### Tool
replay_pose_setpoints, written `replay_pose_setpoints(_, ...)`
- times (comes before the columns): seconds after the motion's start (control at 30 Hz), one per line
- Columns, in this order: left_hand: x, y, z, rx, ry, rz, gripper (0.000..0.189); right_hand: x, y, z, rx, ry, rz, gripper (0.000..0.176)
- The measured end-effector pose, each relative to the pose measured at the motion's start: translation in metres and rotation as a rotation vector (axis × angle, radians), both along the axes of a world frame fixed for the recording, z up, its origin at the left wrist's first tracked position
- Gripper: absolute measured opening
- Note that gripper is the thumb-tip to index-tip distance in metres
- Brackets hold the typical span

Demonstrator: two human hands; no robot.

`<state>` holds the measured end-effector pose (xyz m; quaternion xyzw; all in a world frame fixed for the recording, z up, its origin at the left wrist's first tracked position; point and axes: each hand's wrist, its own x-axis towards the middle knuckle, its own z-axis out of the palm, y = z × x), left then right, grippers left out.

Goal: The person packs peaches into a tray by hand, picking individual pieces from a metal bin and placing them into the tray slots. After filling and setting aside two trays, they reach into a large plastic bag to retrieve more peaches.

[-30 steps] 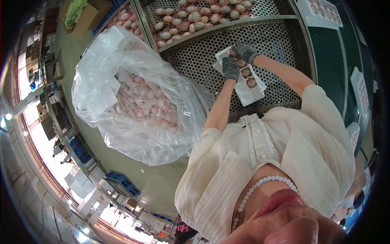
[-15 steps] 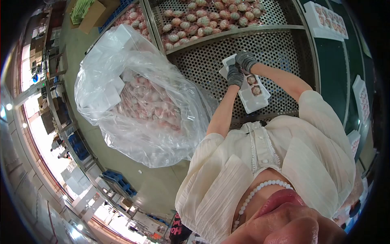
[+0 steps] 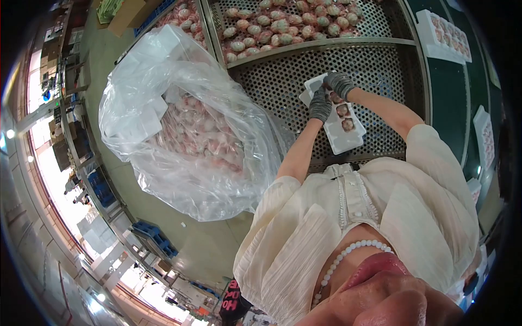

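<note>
A perforated steel table (image 3: pixel 380 70) fills the view ahead of us, with a bin of netted fruit (image 3: pixel 283 24) beyond it at 12 o'clock and a big clear plastic bag (image 3: pixel 179 125) at 9 o'clock. On the table lies a white foam tray (image 3: pixel 341 140), its long axis running from 11 to 5 o'clock, with 2 fruits (image 3: pixel 346 117) showing in its pockets. Our left hand (image 3: pixel 319 106), gloved and with fingers curled, clasps the tray's 9 o'clock edge. Our right hand (image 3: pixel 340 84) is bunched over the tray's far 11 o'clock end; we cannot tell whether it pinches a fruit.
</note>
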<state>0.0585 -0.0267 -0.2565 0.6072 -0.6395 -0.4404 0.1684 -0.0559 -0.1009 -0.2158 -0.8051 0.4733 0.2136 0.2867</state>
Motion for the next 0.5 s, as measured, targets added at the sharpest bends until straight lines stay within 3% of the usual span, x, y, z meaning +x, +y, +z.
replay_pose_setpoints(0.07, -0.003, 0.001, 0.002, 0.025, -0.004, -0.007, 0.040, 0.001, 0.000, 0.021, -0.033, -0.125, -0.090, 0.014)
replay_pose_setpoints(0.17, -0.008, 0.018, -0.051, -0.180, 0.035, 0.077, 0.037, 0.006, -0.001, 0.020, 0.020, 0.035, -0.182, 0.015)
replay_pose_setpoints(0.23, -0.011, 0.031, -0.114, -0.129, 0.442, 0.391, 0.027, 0.007, 0.001, 0.034, 0.007, 0.066, -0.101, 0.014)
replay_pose_setpoints(0.27, -0.010, 0.033, -0.118, -0.114, 0.440, 0.396, 0.027, 0.008, 0.006, 0.039, 0.011, 0.080, -0.060, 0.014)
replay_pose_setpoints(0.33, -0.003, 0.030, -0.127, 0.048, 0.698, 0.461, 0.021, 0.009, 0.013, 0.045, 0.010, 0.108, 0.026, 0.014)
replay_pose_setpoints(0.37, 0.000, 0.026, -0.123, -0.049, 0.441, 0.278, 0.020, 0.007, 0.007, -0.019, 0.016, 0.059, -0.128, 0.016)
replay_pose_setpoints(0.4, 0.002, 0.025, -0.116, -0.049, 0.444, 0.280, 0.020, 0.007, 0.009, -0.007, 0.015, 0.061, -0.126, 0.016)
replay_pose_setpoints(0.47, 0.004, 0.017, -0.088, 0.371, 0.690, 0.369, 0.022, 0.012, 0.013, 0.031, -0.160, -0.036, -0.123, 0.016)
replay_pose_setpoints(0.5, 0.006, 0.018, -0.044, 0.120, 0.274, 0.138, 0.026, 0.005, 0.010, -0.009, -0.175, -0.136, -0.146, 0.016)
